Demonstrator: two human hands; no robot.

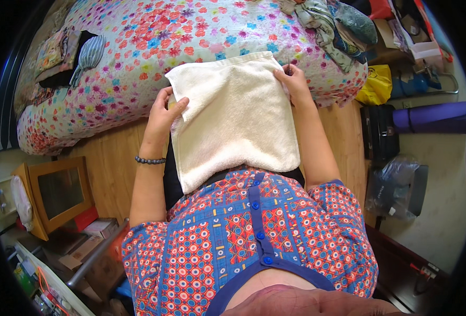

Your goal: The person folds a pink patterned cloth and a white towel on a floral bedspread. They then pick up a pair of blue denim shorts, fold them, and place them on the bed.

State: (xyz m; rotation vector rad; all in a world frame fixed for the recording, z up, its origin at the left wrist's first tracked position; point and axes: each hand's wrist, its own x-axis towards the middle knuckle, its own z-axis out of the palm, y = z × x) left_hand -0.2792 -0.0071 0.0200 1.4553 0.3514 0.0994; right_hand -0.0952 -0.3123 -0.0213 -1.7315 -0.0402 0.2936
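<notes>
A cream-white towel (pixel 238 118), squarish with a stitched hem, lies spread over my lap, its far part raised toward the bed. My left hand (pixel 165 110) grips its left edge below the far corner, thumb on top and fingers partly hidden. At the right edge near the other far corner, my right hand (pixel 296 85) pinches the cloth between thumb and fingers. A small dark thing shows by the right fingertips, too small to make out. Shallow folds run across the towel, and its near edge rests against my patterned shirt (pixel 212 226).
Ahead stands a bed with a flowered cover (pixel 164 31), with folded clothes (pixel 59 55) at left and a cloth pile (pixel 327 31) at right. A yellow bag (pixel 376 84), black case (pixel 379 131) and rolled purple mat (pixel 433 117) line the right. A wooden cabinet (pixel 59 189) stands left.
</notes>
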